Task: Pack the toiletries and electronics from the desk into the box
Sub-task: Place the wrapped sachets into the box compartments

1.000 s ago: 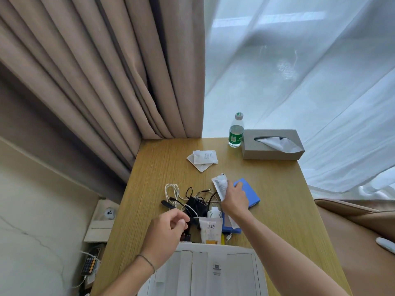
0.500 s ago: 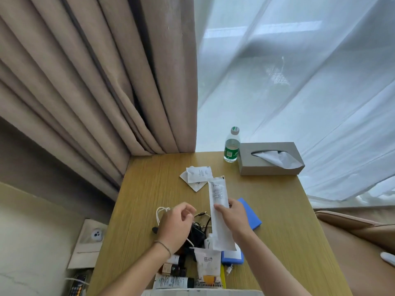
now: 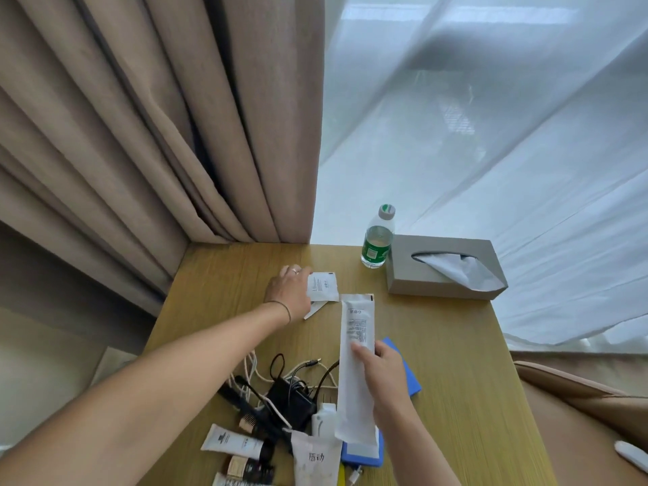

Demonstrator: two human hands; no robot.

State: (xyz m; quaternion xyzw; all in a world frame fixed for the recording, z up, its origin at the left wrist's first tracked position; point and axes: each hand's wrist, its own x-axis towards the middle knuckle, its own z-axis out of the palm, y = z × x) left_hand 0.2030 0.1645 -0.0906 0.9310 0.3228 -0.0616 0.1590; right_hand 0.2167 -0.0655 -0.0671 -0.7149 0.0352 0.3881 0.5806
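Note:
My right hand grips a long white packet held upright above the desk's pile. My left hand reaches far across the desk and lies on small white sachets; whether its fingers pinch them I cannot tell. Near the front edge lie tangled cables with a black charger, a black comb, white and dark tubes, a white pouch and a blue case. The box is out of view.
A water bottle and a grey tissue box stand at the back right of the wooden desk. Curtains hang behind. A tan chair sits to the right.
My left hand left the cables and stretched forward to the sachets. My right hand keeps the long packet raised. The view tilted up, so the box dropped out of sight.

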